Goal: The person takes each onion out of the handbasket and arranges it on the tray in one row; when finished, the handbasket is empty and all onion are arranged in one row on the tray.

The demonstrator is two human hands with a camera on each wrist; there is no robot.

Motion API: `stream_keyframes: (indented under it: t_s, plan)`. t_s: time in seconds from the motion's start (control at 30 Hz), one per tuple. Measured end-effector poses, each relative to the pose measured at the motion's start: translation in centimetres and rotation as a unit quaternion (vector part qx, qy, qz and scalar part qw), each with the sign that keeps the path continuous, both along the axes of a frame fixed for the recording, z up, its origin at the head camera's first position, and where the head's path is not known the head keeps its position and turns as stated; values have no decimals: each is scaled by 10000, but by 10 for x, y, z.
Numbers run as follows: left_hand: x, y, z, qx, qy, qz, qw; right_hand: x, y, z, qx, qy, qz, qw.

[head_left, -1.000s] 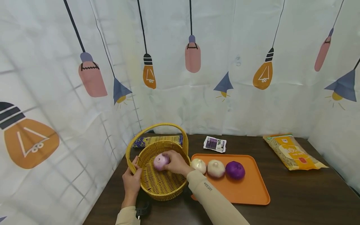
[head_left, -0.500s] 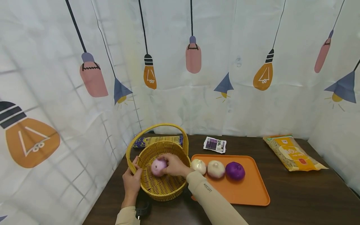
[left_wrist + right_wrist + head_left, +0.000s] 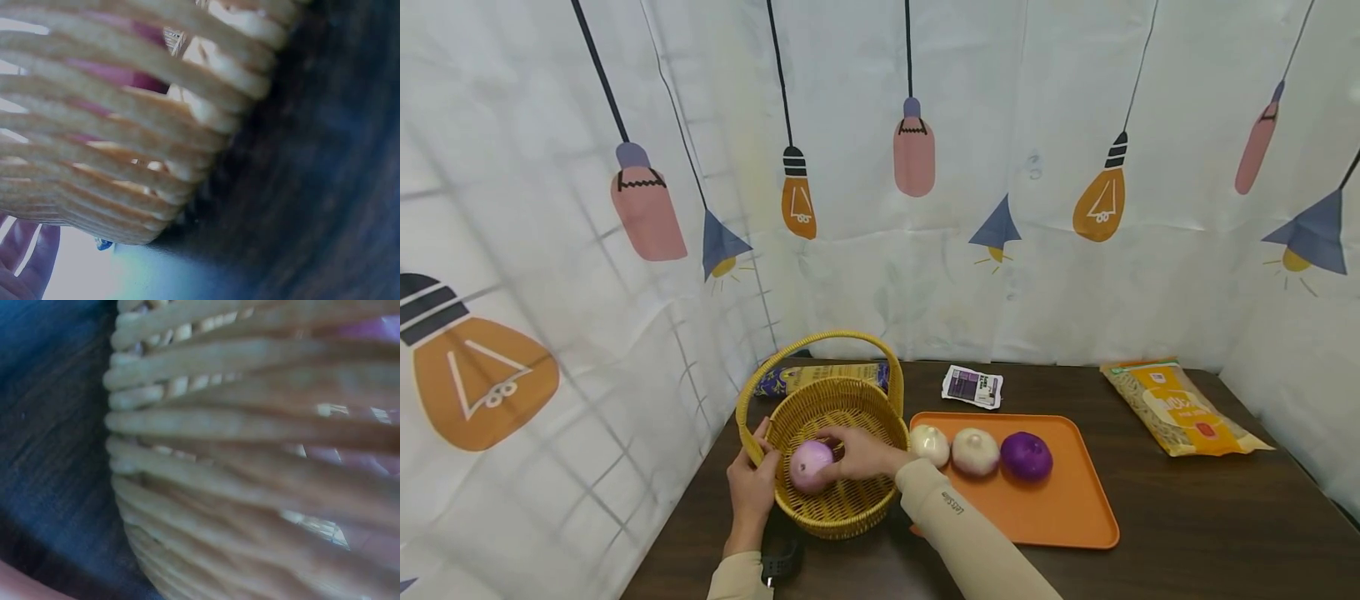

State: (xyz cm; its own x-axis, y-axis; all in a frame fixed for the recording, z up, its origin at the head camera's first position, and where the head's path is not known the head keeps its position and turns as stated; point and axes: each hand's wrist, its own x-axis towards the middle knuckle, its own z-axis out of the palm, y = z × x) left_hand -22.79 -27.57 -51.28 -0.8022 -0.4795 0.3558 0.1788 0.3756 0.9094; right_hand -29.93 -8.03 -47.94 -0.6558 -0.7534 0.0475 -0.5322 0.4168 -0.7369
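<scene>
A yellow woven basket (image 3: 840, 392) with a tall arched handle (image 3: 820, 337) stands on the left of the dark table. My left hand (image 3: 751, 492) grips it where the handle meets the left rim. Inside, my right hand (image 3: 867, 454) holds a light purple onion (image 3: 809, 467) low in the left half, fingers over its far side and thumb nearer me. Whether the onion touches the bottom, I cannot tell. The left wrist view shows the basket's side (image 3: 125, 150) close up, with purple behind the slats. Weave (image 3: 219, 425) fills most of the right wrist view too.
Right of the basket, an orange tray (image 3: 1045, 517) bears a white bulb (image 3: 929, 446), a pale pinkish bulb (image 3: 975, 452) and a deep purple one (image 3: 1027, 456). Behind lie a small white-and-purple packet (image 3: 972, 387), a blue-and-yellow package (image 3: 820, 375) and a yellow bag (image 3: 1183, 407).
My right hand has carried the onion down and leftward within the basket, toward its left wall. The left hand stays at the handle.
</scene>
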Motion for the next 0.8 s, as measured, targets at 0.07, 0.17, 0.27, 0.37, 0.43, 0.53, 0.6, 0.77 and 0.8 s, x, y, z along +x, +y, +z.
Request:
stream_keyframes:
  t_s: [0.07,0.17,0.27,0.37,0.43,0.53,0.6,0.77,0.8]
  plan:
    - [0,0,0,3,-26,-3,10000,0,0,-1,40,-68,-33,10000]
    - [0,0,-1,-9,-45,-6,10000,0,-1,-1,132,-75,-73,9999]
    - [0,0,0,-17,-14,-17,10000,0,0,-1,209,-83,-55,9997]
    - [0,0,0,-30,28,2,10000,0,-1,-1,209,-105,33,9997]
    - [1,0,1,-25,60,13,10000,0,-1,0,191,-128,74,9997]
    - [1,0,1,-19,84,18,10000,0,-1,0,183,-127,158,9996]
    - [1,0,1,-21,68,13,10000,0,-1,1,205,-147,210,9995]
    - [1,0,1,-47,26,40,10000,5,-3,5,260,-61,370,9990]
    - [0,0,1,-56,31,54,10000,6,-3,6,287,-24,395,9988]
